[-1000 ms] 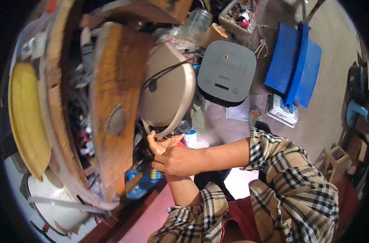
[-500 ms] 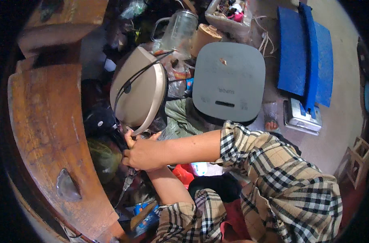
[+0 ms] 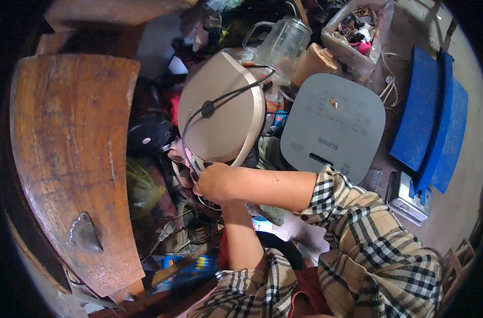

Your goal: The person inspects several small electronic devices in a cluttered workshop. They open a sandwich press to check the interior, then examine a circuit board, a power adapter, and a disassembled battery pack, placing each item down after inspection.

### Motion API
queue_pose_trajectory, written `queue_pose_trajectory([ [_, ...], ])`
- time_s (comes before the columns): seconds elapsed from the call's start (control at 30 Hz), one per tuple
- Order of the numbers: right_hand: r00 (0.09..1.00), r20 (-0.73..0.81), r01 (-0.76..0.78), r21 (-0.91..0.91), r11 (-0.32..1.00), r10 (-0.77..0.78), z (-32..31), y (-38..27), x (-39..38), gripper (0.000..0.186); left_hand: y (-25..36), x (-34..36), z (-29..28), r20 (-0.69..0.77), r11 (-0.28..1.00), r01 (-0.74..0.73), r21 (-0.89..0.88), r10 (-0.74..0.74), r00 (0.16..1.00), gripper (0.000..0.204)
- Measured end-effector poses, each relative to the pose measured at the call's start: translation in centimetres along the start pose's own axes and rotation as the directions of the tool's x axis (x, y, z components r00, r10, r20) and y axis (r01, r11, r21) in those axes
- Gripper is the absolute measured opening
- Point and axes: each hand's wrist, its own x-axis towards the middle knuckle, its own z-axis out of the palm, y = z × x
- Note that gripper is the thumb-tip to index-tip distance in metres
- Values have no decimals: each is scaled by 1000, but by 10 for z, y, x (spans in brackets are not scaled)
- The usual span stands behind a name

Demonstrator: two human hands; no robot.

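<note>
A beige, rounded appliance (image 3: 215, 114) leans on its side in front of me, with a thin black cord (image 3: 220, 99) looped across its face. My right hand (image 3: 216, 183) is at its lower end, fingers curled in, where the cord runs down. What lies inside that grip is hidden. My left forearm (image 3: 243, 233) rises from below and crosses under the right wrist. The left hand itself is covered by the right, so its fingers do not show. Pinkish straps or cloth (image 3: 180, 156) lie beside my right hand.
To the left stands a worn wooden top (image 3: 77, 159) with a half-round metal piece (image 3: 86, 233) on it. A grey flat-topped appliance (image 3: 334, 124), a glass jug (image 3: 284, 45), a cluttered bin (image 3: 358, 37) and a blue plastic stool (image 3: 432, 122) stand right and beyond. Mixed clutter surrounds my hands.
The view has shifted, so the appliance, jug and stool sit farther right. My right hand's fingers, partly spread before, are now curled in. Both hands remain crossed at the beige appliance's lower end.
</note>
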Motion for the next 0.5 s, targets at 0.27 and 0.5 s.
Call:
queue_pose_trajectory([
  [0.27,969,-133,-235,-214,948,210,36,-31,-7,19,-18,-13,-9,-24,992,48,-121,-51,998,69],
  [0.5,1000,-9,-13,221,975,16,-80,58,-16,16,-28,-18,-47,68,947,292,-136,-285,956,65],
])
